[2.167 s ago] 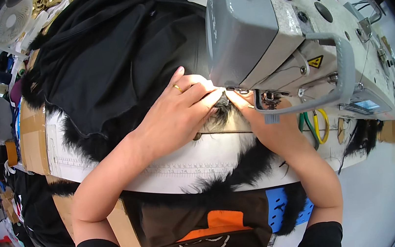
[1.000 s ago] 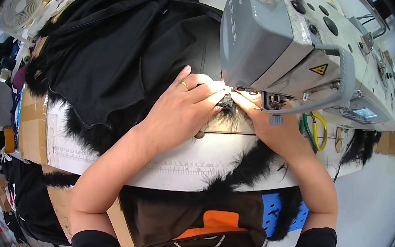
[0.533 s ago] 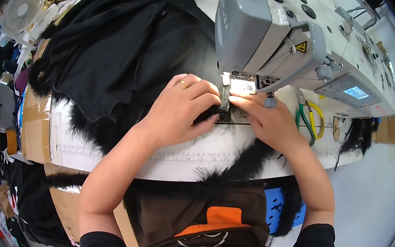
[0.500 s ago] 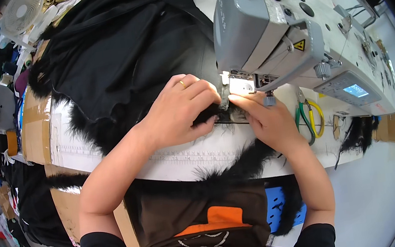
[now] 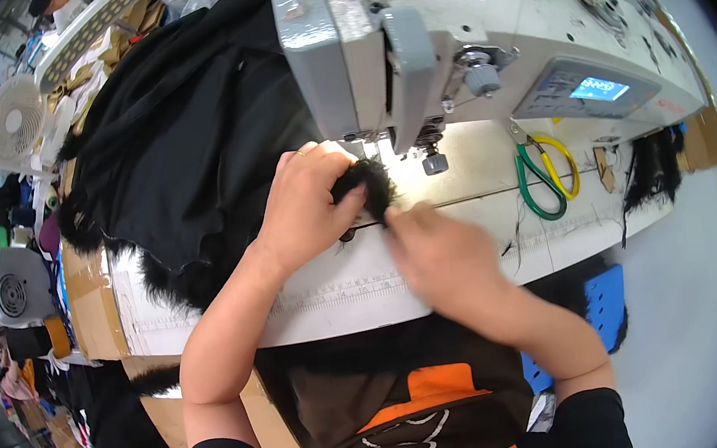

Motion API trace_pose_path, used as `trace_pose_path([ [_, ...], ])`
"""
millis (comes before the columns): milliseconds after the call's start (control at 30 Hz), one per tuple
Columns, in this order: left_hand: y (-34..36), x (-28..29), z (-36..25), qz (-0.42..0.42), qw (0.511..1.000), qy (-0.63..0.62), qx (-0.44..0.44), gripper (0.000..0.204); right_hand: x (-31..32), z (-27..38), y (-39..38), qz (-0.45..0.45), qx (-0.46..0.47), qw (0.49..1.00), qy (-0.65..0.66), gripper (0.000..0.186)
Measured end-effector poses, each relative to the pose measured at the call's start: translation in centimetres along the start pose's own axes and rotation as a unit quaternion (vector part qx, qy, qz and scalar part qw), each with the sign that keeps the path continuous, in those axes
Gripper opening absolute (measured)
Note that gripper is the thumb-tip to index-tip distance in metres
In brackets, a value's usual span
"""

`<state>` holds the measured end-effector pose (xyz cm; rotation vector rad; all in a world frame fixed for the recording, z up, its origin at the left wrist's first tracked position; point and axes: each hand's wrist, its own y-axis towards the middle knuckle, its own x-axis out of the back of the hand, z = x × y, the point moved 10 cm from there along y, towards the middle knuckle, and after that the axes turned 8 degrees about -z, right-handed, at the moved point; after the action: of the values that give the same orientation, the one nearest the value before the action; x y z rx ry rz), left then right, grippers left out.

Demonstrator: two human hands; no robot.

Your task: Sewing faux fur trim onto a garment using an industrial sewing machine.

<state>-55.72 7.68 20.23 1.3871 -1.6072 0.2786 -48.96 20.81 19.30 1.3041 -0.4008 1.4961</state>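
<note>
My left hand (image 5: 303, 208) is closed on a dark fur trim (image 5: 371, 182) beside the needle area of a white and grey sewing machine (image 5: 484, 7). A gold ring is on one finger. My right hand (image 5: 444, 263) is smeared by motion, its fingertips at the lower end of that trim; whether they grip it is unclear. Black fabric (image 5: 177, 130) edged with fluffy fur spreads over the work table (image 5: 342, 311) to the left of the machine.
Green and yellow scissors (image 5: 548, 196) and loose black fur (image 5: 652, 174) lie right of my hands. Cardboard (image 5: 91, 302) borders the table's left. Beyond are a white fan (image 5: 14, 118), piled materials and part of a person (image 5: 49, 2). A blue perforated piece (image 5: 606, 310) is below the table.
The view has shifted. My right hand has drawn back from under the machine toward me. The fur stands up at my left fingers. The long fur strip has left the tabletop's front part.
</note>
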Motion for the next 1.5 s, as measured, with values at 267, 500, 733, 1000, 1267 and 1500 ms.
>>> trace_pose_path([
  [267,1.3,0.1,-0.8,0.055,0.998,-0.010,0.005,0.017,-3.9,7.5,1.0,-0.029,-0.024,0.998,0.054,0.026],
  [500,0.4,-0.1,-3.2,0.029,0.990,0.077,-0.118,0.019,1.3,6.7,-0.3,-0.017,0.117,0.963,0.243,0.029],
  [733,-1.4,-0.6,-5.5,-0.057,0.934,0.208,-0.286,0.019,2.1,-2.3,2.9,-0.067,0.103,0.991,0.048,0.040],
  [1000,-1.7,-0.4,-5.2,-0.031,0.949,0.206,-0.238,0.018,0.3,-2.2,3.8,-0.059,0.231,0.971,-0.006,0.039],
  [1267,-2.9,-0.3,-5.5,0.046,0.931,0.257,-0.254,0.031,0.1,-2.0,3.4,-0.010,0.274,0.961,-0.032,0.037],
  [1500,-2.5,0.9,-4.8,0.010,0.949,0.155,-0.274,0.034,0.4,-2.0,3.7,0.000,0.281,0.959,-0.032,0.040],
])
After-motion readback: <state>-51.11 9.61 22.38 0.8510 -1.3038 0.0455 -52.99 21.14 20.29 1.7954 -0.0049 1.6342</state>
